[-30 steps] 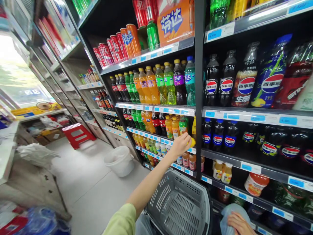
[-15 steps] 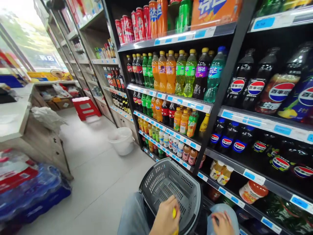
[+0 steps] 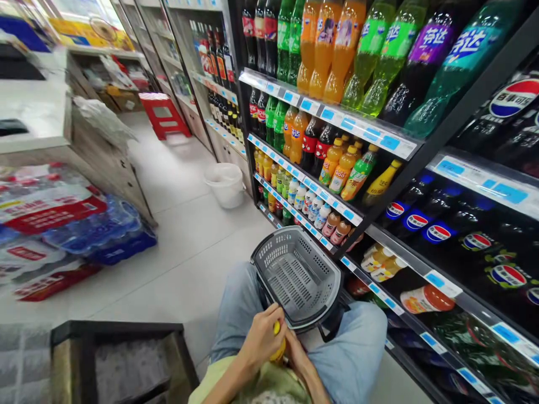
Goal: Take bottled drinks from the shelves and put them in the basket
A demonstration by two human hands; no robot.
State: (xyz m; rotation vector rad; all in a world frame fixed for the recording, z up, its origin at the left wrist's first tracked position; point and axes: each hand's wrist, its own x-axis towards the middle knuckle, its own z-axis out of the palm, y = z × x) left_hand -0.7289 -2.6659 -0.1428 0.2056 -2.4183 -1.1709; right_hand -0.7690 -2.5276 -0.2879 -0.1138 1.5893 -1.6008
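Observation:
A small yellow bottle (image 3: 278, 354) is held close to my lap, with its yellow top showing between my hands. My left hand (image 3: 263, 332) is closed around its upper part. From the other side my right hand (image 3: 296, 352) wraps against the bottle, its fingers partly hidden behind it. Just beyond my hands a grey plastic shopping basket (image 3: 295, 280) stands between my knees, with nothing visible inside.
Drink shelves (image 3: 332, 115) rise on the right, full of soda bottles. A white bucket (image 3: 224, 184) and a red step stool (image 3: 165, 115) stand on the floor ahead. Bottled-water packs (image 3: 122, 230) are stacked left, near a dark-framed box (image 3: 122, 359).
My view has tilted down. My right hand has left my right knee and come to the yellow bottle. My left hand has drawn it back from over the basket toward my lap.

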